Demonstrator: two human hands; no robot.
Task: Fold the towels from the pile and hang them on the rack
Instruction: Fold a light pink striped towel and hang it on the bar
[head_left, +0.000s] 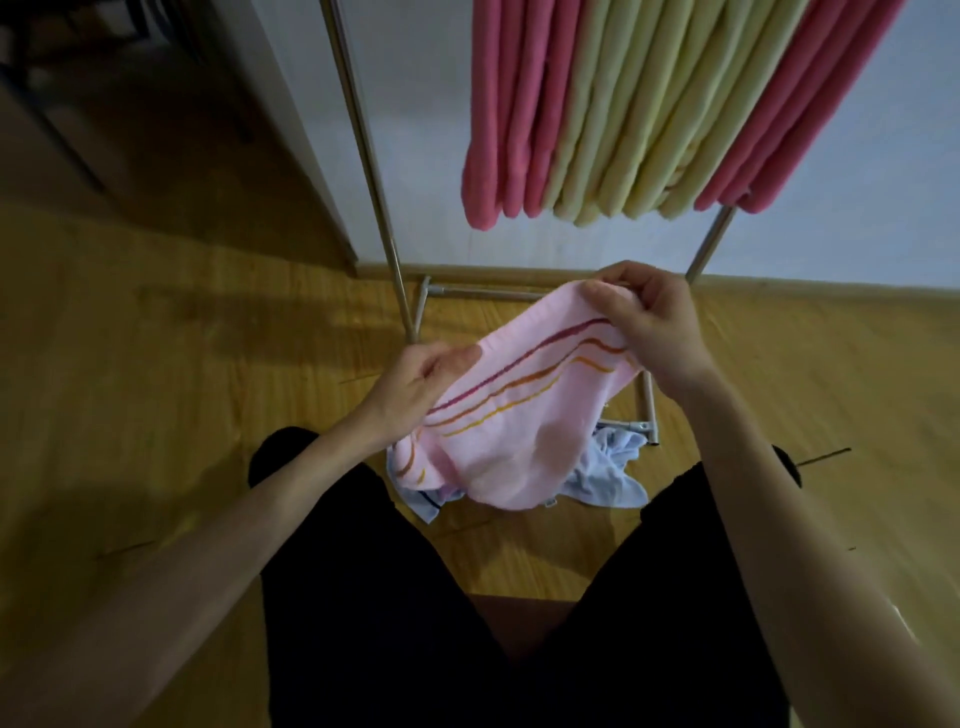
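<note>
A pale pink towel (519, 415) with red, orange and yellow wavy stripes is held up in front of me. My left hand (415, 387) grips its lower left edge, and my right hand (649, 322) pinches its upper right corner. The towel's lower part hangs down over a light blue towel (605, 475) that lies on the floor. A metal rack (363, 150) stands ahead against the wall. On it hang several folded towels, dark pink ones (511, 114) on both sides and pale yellow ones (634, 114) in the middle.
The wooden floor (182, 364) spreads left and right. The rack's base bars (647, 405) lie close behind the blue towel. A white wall and skirting board (831, 286) run behind the rack. My legs in black trousers (389, 597) fill the lower view.
</note>
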